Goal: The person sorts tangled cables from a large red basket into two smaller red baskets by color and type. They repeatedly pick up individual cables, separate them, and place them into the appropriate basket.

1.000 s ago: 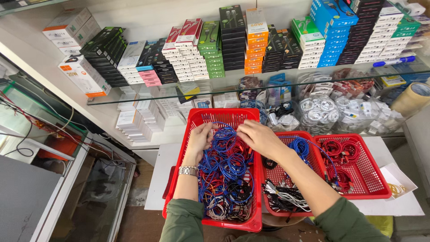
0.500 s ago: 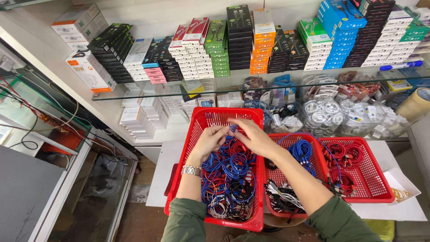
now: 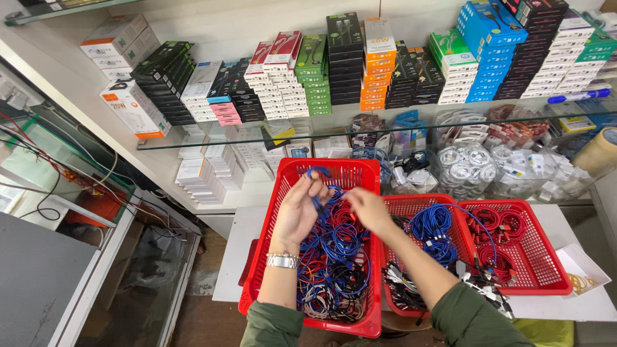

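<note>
A large red basket (image 3: pixel 289 172) on the white table holds a tangle of blue, red and black cables (image 3: pixel 334 257). My left hand (image 3: pixel 297 209), with a silver watch on its wrist, is raised over the basket and pinches a blue cable (image 3: pixel 319 190) that loops up above the fingers. My right hand (image 3: pixel 367 209) is close beside it and grips the same blue cable lower down, with the cable stretched between both hands. Green sleeves cover both forearms.
Two smaller red baskets stand to the right: one (image 3: pixel 411 204) with blue and white cables, one (image 3: pixel 546 257) with red cables. A glass shelf (image 3: pixel 212 136) carries stacked boxes (image 3: pixel 376 64) behind. Bagged white cables (image 3: pixel 469 168) lie beyond the baskets. A glass cabinet (image 3: pixel 77 212) stands left.
Both hands have lifted out of the cable pile and come together, drawing one blue cable up above the large basket.
</note>
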